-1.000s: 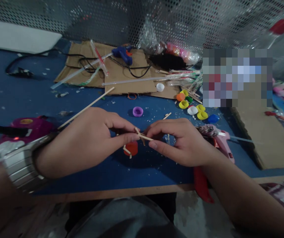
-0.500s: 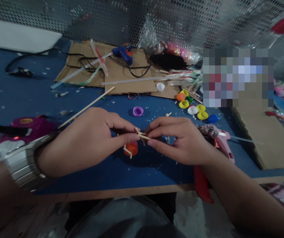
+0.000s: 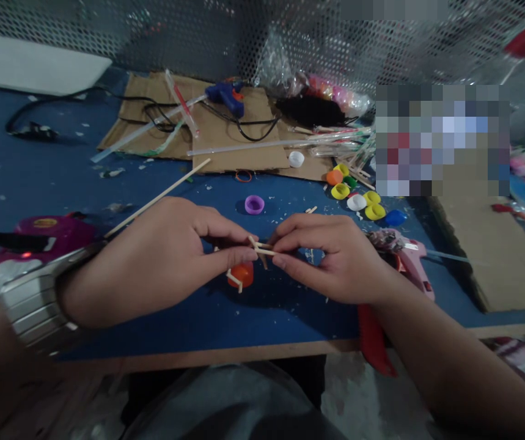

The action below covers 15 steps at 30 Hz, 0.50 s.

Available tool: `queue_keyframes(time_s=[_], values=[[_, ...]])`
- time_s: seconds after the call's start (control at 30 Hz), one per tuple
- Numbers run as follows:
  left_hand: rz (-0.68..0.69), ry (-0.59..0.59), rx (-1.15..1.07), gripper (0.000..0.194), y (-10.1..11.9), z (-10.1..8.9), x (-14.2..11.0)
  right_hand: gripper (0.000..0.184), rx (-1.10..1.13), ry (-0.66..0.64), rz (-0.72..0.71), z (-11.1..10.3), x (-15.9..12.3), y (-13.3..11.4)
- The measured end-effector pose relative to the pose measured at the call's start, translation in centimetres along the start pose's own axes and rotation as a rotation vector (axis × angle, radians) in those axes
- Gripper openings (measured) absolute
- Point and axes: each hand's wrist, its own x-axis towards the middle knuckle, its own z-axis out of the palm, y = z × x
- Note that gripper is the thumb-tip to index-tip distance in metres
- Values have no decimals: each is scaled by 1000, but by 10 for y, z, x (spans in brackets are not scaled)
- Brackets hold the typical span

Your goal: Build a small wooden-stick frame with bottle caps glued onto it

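Small pale wooden sticks (image 3: 264,248), crossing one another, are pinched between the fingertips of both hands above the table. My left hand (image 3: 170,260), with a metal-banded watch (image 3: 37,305) at its wrist, grips their left end between thumb and finger. On the other side my right hand (image 3: 330,260) pinches their right end. Just below the left fingertips sits an orange bottle cap (image 3: 242,275) with short bent stick pieces (image 3: 235,281) at it, partly hidden by the thumb. A purple cap (image 3: 254,205) lies beyond the hands.
A pink glue gun (image 3: 415,263) lies right of my right hand, a blue one (image 3: 228,98) on cardboard (image 3: 239,156) at the back. Several coloured caps (image 3: 340,191) lie back right. A long stick (image 3: 165,192) and a purple device (image 3: 55,235) are at left.
Both hands keep their pinch on the sticks, which look spread slightly further apart near the right fingertips. The whole view has shifted a little.
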Motion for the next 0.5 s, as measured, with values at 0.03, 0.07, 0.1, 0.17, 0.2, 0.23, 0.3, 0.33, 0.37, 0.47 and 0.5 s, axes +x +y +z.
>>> queue_keyframes(time_s=[0.03,0.07,0.1,0.17,0.2,0.23,0.3,0.33,0.37,0.47,0.5], values=[[5,-6,-2,22,0,0,0,9,-2,1,0,0,0,0],[12,-11,-4,22,-1,-1,0,9,-2,0,0,0,0,0],[15,-16,-5,22,-1,-1,0,9,0,-1,2,0,0,0],[14,-20,3,23,-1,-1,0,9,2,-3,6,0,0,0],[13,-20,9,23,-2,-1,0,9,2,-5,6,0,0,0],[13,-16,13,24,-2,-1,0,9,1,-7,6,0,0,0],[10,-12,20,25,-1,-1,0,9,0,-8,3,0,0,0],[11,-13,18,26,-1,-1,0,9,1,-11,4,0,0,1],[10,-18,14,26,-1,-1,0,9,2,-15,7,0,0,1],[-2,-41,-2,27,0,-2,0,10,2,-17,23,-1,0,1],[-7,-44,-4,27,0,-2,0,10,-1,-15,29,-1,0,0]])
